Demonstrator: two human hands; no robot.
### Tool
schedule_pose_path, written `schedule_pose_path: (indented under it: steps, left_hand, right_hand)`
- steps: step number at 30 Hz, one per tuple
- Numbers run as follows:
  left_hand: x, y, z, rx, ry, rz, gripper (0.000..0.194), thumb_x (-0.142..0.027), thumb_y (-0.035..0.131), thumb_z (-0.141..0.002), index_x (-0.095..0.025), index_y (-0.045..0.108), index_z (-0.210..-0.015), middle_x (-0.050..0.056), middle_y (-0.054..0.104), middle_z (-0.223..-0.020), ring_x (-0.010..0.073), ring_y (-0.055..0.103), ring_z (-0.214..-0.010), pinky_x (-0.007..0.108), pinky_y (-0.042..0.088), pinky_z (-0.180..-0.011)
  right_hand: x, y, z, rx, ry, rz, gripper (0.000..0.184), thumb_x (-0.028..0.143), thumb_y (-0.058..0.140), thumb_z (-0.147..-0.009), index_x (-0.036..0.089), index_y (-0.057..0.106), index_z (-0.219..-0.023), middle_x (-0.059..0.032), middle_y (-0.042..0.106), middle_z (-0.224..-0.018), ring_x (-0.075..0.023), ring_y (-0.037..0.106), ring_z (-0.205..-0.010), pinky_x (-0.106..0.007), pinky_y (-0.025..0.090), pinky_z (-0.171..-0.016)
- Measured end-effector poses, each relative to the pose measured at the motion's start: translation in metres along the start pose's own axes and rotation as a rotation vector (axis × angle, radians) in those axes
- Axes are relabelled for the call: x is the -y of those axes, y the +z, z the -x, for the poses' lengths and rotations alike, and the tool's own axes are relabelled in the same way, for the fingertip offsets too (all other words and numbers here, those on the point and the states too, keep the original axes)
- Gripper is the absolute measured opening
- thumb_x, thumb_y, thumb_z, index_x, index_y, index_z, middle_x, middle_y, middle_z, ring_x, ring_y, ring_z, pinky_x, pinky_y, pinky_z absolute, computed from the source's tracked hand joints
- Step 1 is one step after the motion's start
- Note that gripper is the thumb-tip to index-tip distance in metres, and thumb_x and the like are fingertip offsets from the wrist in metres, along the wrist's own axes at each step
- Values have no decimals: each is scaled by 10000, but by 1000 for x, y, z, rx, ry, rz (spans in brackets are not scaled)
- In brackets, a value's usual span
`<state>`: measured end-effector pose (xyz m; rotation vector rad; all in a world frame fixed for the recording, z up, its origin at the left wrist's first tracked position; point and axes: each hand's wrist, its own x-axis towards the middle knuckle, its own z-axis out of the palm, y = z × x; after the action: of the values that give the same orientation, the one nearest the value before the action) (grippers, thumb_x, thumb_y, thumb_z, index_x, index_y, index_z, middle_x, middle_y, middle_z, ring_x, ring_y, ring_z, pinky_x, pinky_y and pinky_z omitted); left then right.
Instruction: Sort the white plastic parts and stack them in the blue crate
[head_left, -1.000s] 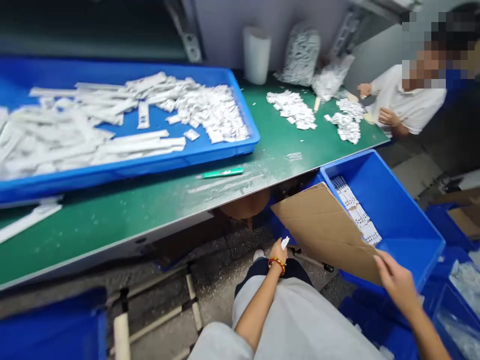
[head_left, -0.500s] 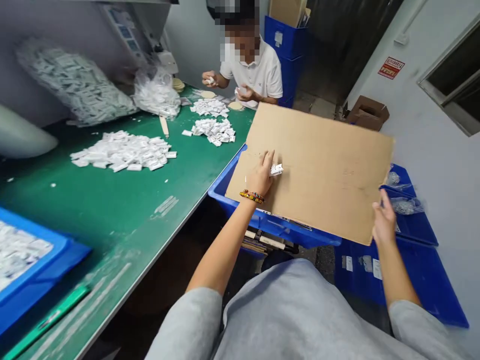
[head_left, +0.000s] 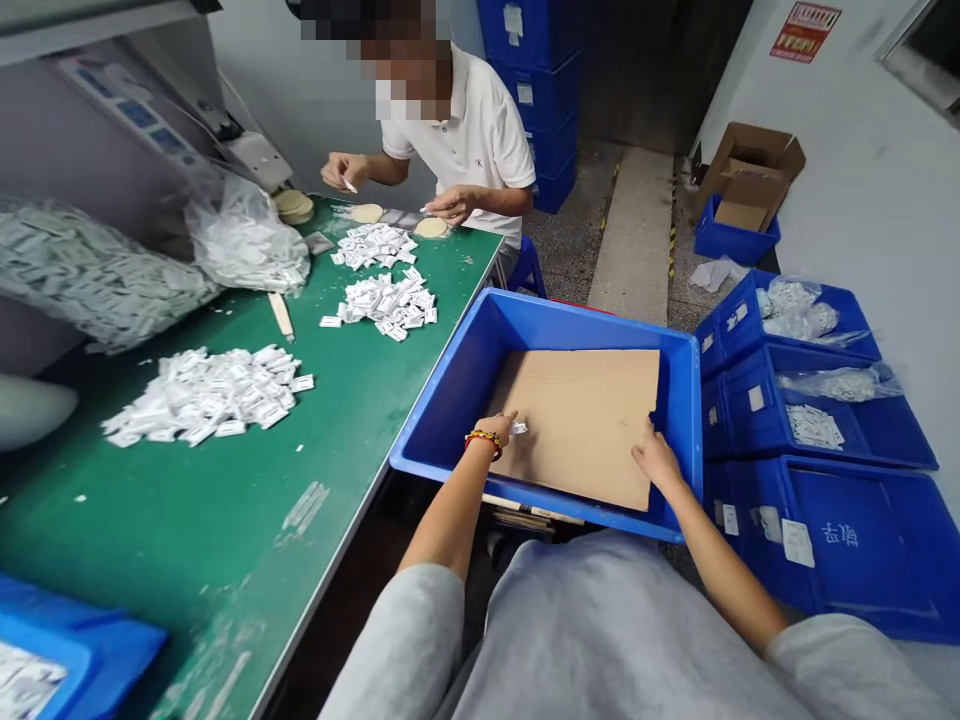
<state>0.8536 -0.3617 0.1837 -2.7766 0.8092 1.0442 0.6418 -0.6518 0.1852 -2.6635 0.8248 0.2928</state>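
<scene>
From where I stand, a flat brown cardboard sheet (head_left: 577,430) lies inside a large blue plastic tub (head_left: 570,325), below the rim; I can't see what is under it. The tub stands right beside the green-topped desk (head_left: 360,400), probably to be within easy reach. The worker's left hand (head_left: 493,428) has a small white piece (head_left: 519,428) caught in its fingers, so it seems to press on the sheet rather than grasp it. The right hand (head_left: 657,460) touches the opposite side, by a notch in the edge — pinching or merely pushing, I can't tell. One hand at either side presumably keeps so broad a sheet level between the walls.

As for numbers: one sheet, one tub holding it, and three heaps of white plastic pieces on the desk, one big heap (head_left: 210,395) and two smaller heaps (head_left: 397,303), the pieces too many to count. Behind them sit two clear plastic bags (head_left: 251,240) of white parts and one pale flat stick (head_left: 281,316). A co-worker in a white shirt (head_left: 487,110) has two round cream discs (head_left: 432,228) close by the hands. Three open blue bins (head_left: 885,560) line the right side.
</scene>
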Motion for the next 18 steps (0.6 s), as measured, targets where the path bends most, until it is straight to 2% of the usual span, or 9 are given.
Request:
schedule_pose_path:
  steps: [2, 5, 8, 11, 13, 16, 18]
  left_hand:
    - [2, 9, -11, 53, 9, -2, 399, -357, 608, -929, -174, 557, -1280, 107, 590, -1282, 240, 619, -1091, 462, 548, -907]
    - [4, 17, -27, 118, 35, 2, 398, -355, 607, -929, -176, 556, -1281, 108, 584, -1293, 244, 613, -1102, 466, 544, -915]
    - [4, 23, -39, 192, 36, 7, 408, -350, 611, -926, -179, 550, -1292, 110, 574, -1310, 250, 607, -1117, 472, 541, -922]
    - [5, 29, -47, 259, 27, 16, 439, -342, 608, -929, -186, 524, -1330, 114, 552, -1346, 261, 595, -1147, 489, 538, -935]
    - [7, 34, -51, 287, 26, 23, 526, -314, 660, -893, -205, 488, -1378, 134, 516, -1401, 285, 586, -1181, 504, 534, -950]
    - [10, 41, -58, 304, 19, 39, 753, -230, 797, -756, -233, 451, -1424, 188, 423, -1495, 340, 575, -1221, 513, 527, -964]
    - [12, 45, -63, 307, 12, 57, 722, -258, 787, -771, -222, 463, -1415, 186, 423, -1498, 338, 572, -1227, 519, 524, -970]
  right_hand:
    - [1, 14, -5, 55, 65, 114, 749, 292, 581, -855, 69, 317, -1518, -264, 521, -1382, -354, 572, -1191, -392, 471, -930]
    - [1, 30, -12, 89, 120, 227, 727, 286, 603, -844, 55, 364, -1491, -287, 311, -1544, -409, 348, -1403, -448, 389, -1051]
    - [1, 45, -24, 133, 90, 255, 731, 285, 587, -858, 110, 324, -1518, -240, 142, -1621, -403, 150, -1489, -501, 290, -1121]
    - [2, 64, -39, 266, 74, 268, 762, 325, 554, -888, 204, 218, -1561, -181, -3, -1652, -366, -2, -1516, -537, 220, -1140]
    - [2, 79, -46, 369, 102, 287, 814, 348, 580, -877, 221, 176, -1572, -188, -33, -1649, -364, -16, -1517, -536, 183, -1149]
    - [1, 100, -50, 476, 132, 315, 891, 363, 640, -834, 204, 171, -1574, -223, 26, -1640, -375, 62, -1512, -517, 150, -1159]
    - [1, 111, -50, 540, 135, 330, 932, 376, 660, -817, 200, 152, -1578, -229, 61, -1635, -362, 99, -1511, -489, 151, -1163]
